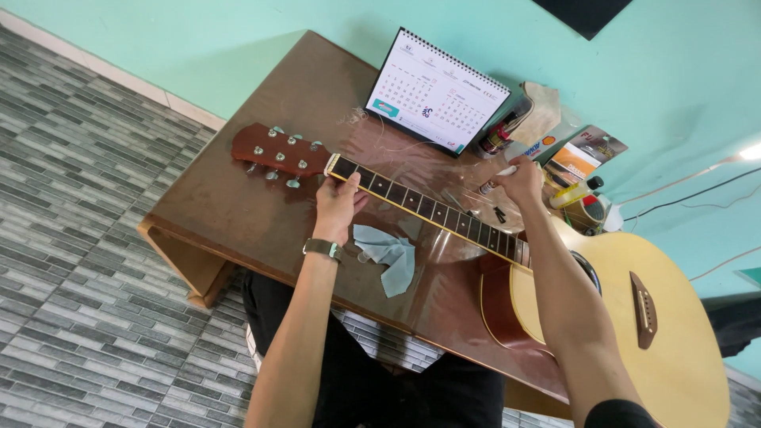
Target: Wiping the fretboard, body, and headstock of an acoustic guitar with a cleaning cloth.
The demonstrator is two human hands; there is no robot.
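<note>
An acoustic guitar (682, 349) with no strings lies flat across a brown table (238, 214), its headstock (277, 152) to the left. My left hand (337, 204), with a wristwatch, grips the dark fretboard (432, 210) close to the nut. My right hand (521, 179) reaches past the neck to the back of the table and is closed on a small white bottle (496, 177). A pale blue cloth (390, 255) lies on the table just below the neck, between my arms.
A desk calendar (437, 93) stands at the back of the table. Bottles, cans and packets (575, 170) are clustered at the back right by the turquoise wall. Cables (690, 186) run along the wall. Grey patterned floor (87, 238) spreads to the left.
</note>
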